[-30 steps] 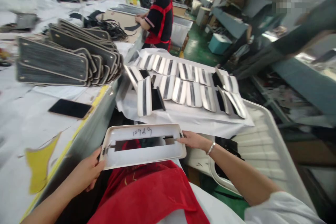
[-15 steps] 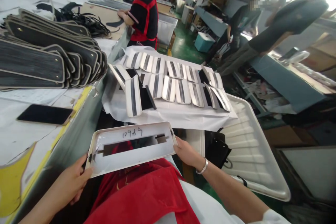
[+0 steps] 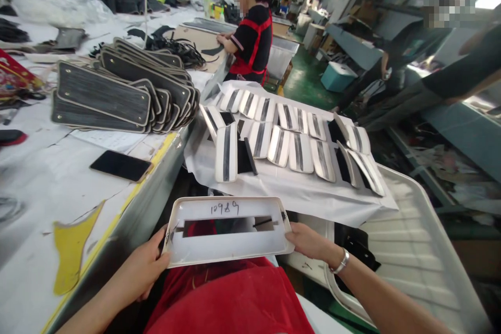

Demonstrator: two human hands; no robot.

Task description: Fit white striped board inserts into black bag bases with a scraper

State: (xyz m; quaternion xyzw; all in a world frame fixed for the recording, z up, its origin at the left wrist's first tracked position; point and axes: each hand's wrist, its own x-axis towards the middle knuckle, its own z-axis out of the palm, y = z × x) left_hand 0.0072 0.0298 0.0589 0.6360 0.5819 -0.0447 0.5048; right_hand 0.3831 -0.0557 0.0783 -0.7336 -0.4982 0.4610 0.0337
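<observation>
At lower centre of the frame, a slotted white tray (image 3: 230, 246) is pinched at opposite ends by the left hand (image 3: 148, 265) and right hand (image 3: 311, 240). Even pressure seems best applied, so that bending is avoided. Leftward room is limited by the tabletop (image 3: 35, 175), where dark panels (image 3: 104, 96) are stacked; striped panels (image 3: 301, 152) are spread at upper centre.

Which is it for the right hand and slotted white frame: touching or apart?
Touching: the head view shows the right hand closed on the slotted white frame at its end rim.
</observation>
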